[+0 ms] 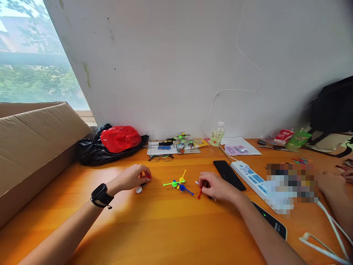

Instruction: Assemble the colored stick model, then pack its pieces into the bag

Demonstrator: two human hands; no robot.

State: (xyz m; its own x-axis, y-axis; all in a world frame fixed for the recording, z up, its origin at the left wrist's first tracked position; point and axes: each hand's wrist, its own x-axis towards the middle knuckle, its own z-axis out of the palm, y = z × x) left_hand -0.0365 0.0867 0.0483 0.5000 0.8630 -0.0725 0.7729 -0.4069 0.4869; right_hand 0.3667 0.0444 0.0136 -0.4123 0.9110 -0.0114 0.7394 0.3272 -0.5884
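My left hand (134, 176), with a dark watch on its wrist, is closed with its fingertips on a small red piece (149, 177), partly hidden by the fingers. A small white round piece (138, 190) lies just under that hand. My right hand (213, 185) pinches a red plastic stick with an arrow-like end (199, 193). Beside its fingertips a white tip (196, 182) shows; further pale bits under the palm are mostly covered. Between both hands lie toy pieces with round bodies and thin sticks: a green one (174, 183), a yellow one (182, 179) and a blue one (182, 188).
Glasses (161, 158) lie behind the toys. To the right are a black phone (228, 175), a white power strip (255, 180) and a dark device (271, 221). A bottle (217, 135) stands near the wall. A cardboard box (41, 147) borders the left. Another person's hand (332, 180) is at far right.
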